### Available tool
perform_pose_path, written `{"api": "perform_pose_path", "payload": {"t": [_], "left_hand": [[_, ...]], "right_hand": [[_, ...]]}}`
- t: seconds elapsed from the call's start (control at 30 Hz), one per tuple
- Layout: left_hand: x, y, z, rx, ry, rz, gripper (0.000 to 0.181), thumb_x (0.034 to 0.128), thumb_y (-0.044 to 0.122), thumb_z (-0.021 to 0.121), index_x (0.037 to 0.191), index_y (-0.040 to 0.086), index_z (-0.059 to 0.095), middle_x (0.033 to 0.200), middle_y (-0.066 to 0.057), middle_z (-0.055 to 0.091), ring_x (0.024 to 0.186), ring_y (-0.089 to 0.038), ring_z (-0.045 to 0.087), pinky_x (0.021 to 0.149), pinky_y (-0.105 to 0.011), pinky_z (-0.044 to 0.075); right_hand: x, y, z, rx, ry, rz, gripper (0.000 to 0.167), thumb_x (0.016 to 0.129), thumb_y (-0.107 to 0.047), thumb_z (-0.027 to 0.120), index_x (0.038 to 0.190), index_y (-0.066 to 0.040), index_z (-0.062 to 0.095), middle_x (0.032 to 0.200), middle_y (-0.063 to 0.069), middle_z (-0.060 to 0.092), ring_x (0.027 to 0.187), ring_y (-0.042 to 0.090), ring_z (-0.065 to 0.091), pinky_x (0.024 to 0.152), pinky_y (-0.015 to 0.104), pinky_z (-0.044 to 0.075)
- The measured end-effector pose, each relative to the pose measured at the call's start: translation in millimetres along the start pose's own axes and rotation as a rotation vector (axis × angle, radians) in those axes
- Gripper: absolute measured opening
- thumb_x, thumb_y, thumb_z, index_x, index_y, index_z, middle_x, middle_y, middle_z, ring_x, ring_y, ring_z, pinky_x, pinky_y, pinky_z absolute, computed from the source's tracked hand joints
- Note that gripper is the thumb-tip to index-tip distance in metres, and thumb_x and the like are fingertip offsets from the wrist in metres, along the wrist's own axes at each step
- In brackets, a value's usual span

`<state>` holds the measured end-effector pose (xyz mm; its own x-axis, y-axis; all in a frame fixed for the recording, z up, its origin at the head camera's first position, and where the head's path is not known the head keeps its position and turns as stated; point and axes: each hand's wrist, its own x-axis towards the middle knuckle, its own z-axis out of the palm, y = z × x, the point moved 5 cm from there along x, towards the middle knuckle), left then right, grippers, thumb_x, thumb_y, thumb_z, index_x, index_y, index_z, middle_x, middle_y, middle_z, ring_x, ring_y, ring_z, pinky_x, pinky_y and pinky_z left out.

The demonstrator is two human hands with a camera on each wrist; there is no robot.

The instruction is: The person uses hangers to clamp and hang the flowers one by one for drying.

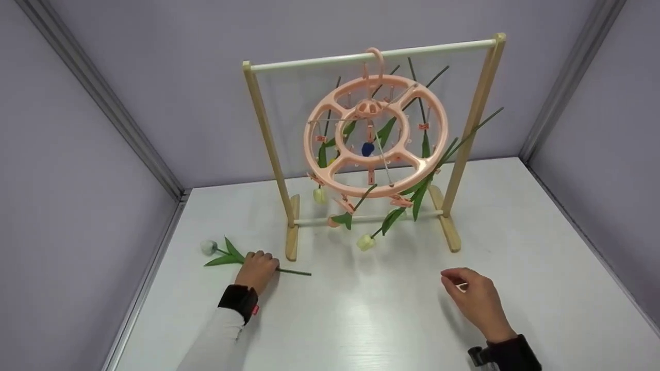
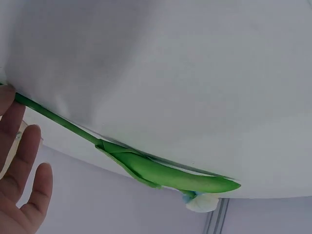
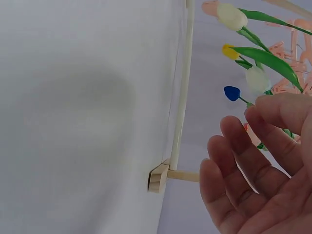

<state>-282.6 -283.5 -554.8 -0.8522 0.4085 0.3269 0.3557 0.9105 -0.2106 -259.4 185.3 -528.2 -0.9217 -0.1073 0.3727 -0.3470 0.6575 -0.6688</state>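
Note:
On the table at the left lies a white tulip (image 1: 209,248) with green leaves. My left hand (image 1: 260,270) pinches its stem between thumb and index finger, the other fingers loosely bent in the left wrist view. The stem end sticks out to the right of the hand. My right hand (image 1: 477,299) is over the table at the right, holding nothing, its fingers loosely bent. A round pink clip hanger (image 1: 368,107) hangs in front of both hands. Tulips hang head down from it, among them a pale one (image 1: 365,242) and a blue one (image 3: 232,93).
The hanger hooks over the white top rod (image 1: 309,61) of a wooden stand (image 1: 270,144). One stand foot (image 1: 449,234) reaches forward at the right. Several pink clips (image 1: 401,201) line the hanger's rim. Grey walls (image 1: 103,129) enclose the white table (image 1: 356,319).

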Motion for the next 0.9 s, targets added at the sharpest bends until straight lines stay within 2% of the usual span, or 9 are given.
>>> {"api": "perform_pose_path", "payload": {"t": [0.23, 0.37, 0.5, 0.57, 0.67, 0.77, 0.83, 0.9], "left_hand": [[1.8, 4.7, -1.7, -0.009, 0.007, 0.103, 0.013, 0.0808, -0.006, 0.074, 0.078, 0.005, 0.068, 0.074, -0.01, 0.064, 0.07, -0.027, 0.064, 0.072, -0.045, 0.052], [0.2, 9.1, -6.6, -0.048, 0.014, 0.142, 0.013, 0.0803, -0.007, 0.074, 0.079, 0.004, 0.067, 0.074, -0.01, 0.063, 0.069, -0.025, 0.064, 0.07, -0.042, 0.053], [-0.2, 15.8, -20.1, -0.104, 0.009, 0.163, 0.018, 0.0783, -0.01, 0.075, 0.082, 0.005, 0.067, 0.077, -0.009, 0.063, 0.071, -0.024, 0.063, 0.073, -0.039, 0.053], [0.4, 19.5, -28.5, -0.123, -0.016, 0.169, 0.019, 0.0783, -0.009, 0.076, 0.088, 0.006, 0.069, 0.083, -0.009, 0.065, 0.077, -0.024, 0.064, 0.078, -0.041, 0.053], [0.3, 24.2, -35.5, -0.138, -0.104, 0.174, 0.022, 0.0804, -0.004, 0.077, 0.098, 0.007, 0.072, 0.092, -0.009, 0.068, 0.086, -0.026, 0.065, 0.082, -0.044, 0.053], [-0.8, 28.3, -30.8, -0.09, -0.19, 0.191, 0.017, 0.0832, 0.0, 0.076, 0.098, 0.008, 0.073, 0.09, -0.008, 0.068, 0.084, -0.025, 0.065, 0.077, -0.041, 0.054], [-1.3, 31.2, -24.8, -0.037, -0.193, 0.213, 0.013, 0.0839, 0.0, 0.075, 0.094, 0.007, 0.073, 0.085, -0.007, 0.067, 0.078, -0.023, 0.065, 0.071, -0.037, 0.054], [-1.1, 33.8, -18.8, 0.021, -0.167, 0.242, 0.01, 0.0834, -0.001, 0.075, 0.089, 0.007, 0.072, 0.08, -0.007, 0.065, 0.072, -0.021, 0.064, 0.066, -0.034, 0.054]], "right_hand": [[17.2, 11.1, -8.5, -0.134, 0.046, -0.131, 0.013, 0.086, -0.001, 0.074, 0.098, -0.004, 0.075, 0.093, 0.005, 0.071, 0.082, 0.022, 0.065, 0.068, 0.039, 0.053], [26.3, 17.0, -14.1, -0.152, 0.067, -0.155, 0.012, 0.085, 0.001, 0.075, 0.097, -0.003, 0.075, 0.09, 0.006, 0.071, 0.08, 0.023, 0.065, 0.067, 0.039, 0.052], [31.6, 19.8, -17.2, -0.155, 0.069, -0.164, 0.011, 0.085, 0.001, 0.074, 0.096, -0.002, 0.075, 0.088, 0.006, 0.071, 0.078, 0.024, 0.064, 0.065, 0.038, 0.052], [33.9, 20.2, -18.3, -0.157, 0.069, -0.169, 0.011, 0.085, 0.001, 0.074, 0.096, -0.001, 0.075, 0.088, 0.007, 0.071, 0.078, 0.024, 0.065, 0.065, 0.039, 0.052], [36.5, 20.8, -20.0, -0.154, 0.072, -0.17, 0.011, 0.086, 0.001, 0.073, 0.097, -0.001, 0.075, 0.09, 0.008, 0.071, 0.079, 0.025, 0.065, 0.066, 0.039, 0.052], [38.1, 21.8, -22.1, -0.155, 0.069, -0.159, 0.011, 0.087, 0.0, 0.073, 0.098, -0.001, 0.075, 0.092, 0.009, 0.071, 0.08, 0.025, 0.065, 0.067, 0.04, 0.052], [38.9, 21.9, -22.8, -0.153, 0.069, -0.155, 0.011, 0.087, 0.0, 0.073, 0.098, -0.001, 0.075, 0.092, 0.009, 0.071, 0.08, 0.024, 0.065, 0.067, 0.041, 0.052], [39.6, 21.1, -22.5, -0.144, 0.066, -0.155, 0.011, 0.087, 0.0, 0.073, 0.098, -0.001, 0.075, 0.093, 0.009, 0.072, 0.08, 0.024, 0.065, 0.067, 0.041, 0.052]]}}
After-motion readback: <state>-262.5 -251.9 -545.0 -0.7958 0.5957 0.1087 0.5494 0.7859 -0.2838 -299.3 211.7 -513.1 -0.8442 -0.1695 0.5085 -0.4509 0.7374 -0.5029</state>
